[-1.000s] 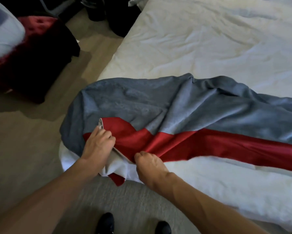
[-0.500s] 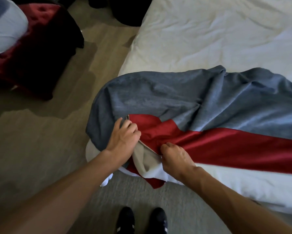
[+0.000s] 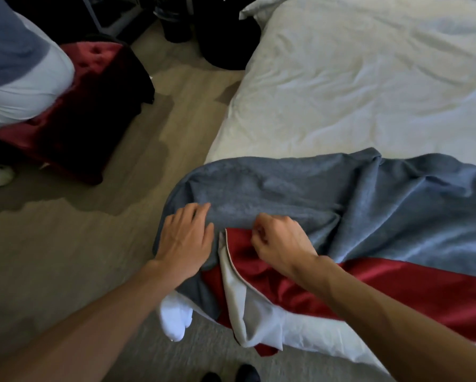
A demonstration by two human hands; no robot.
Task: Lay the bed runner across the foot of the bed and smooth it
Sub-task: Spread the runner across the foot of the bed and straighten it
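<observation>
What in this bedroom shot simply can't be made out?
Head view throughout.
- runner: far end cut off by the right edge.
- right hand: curled fingers hide whether they pinch the cloth.
- bed: its near corner is covered by the runner.
- dark things beside the bed: too dim to name.
- shoes: cut off by the bottom edge.

Bright light on the white bed (image 3: 355, 86), dim shadowed floor (image 3: 52, 257), wide-angle edge bending.

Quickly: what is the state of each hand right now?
Left hand: open, flat on the bed runner.
Right hand: closed, fingers curled, pinching the bed runner's fabric.
</observation>
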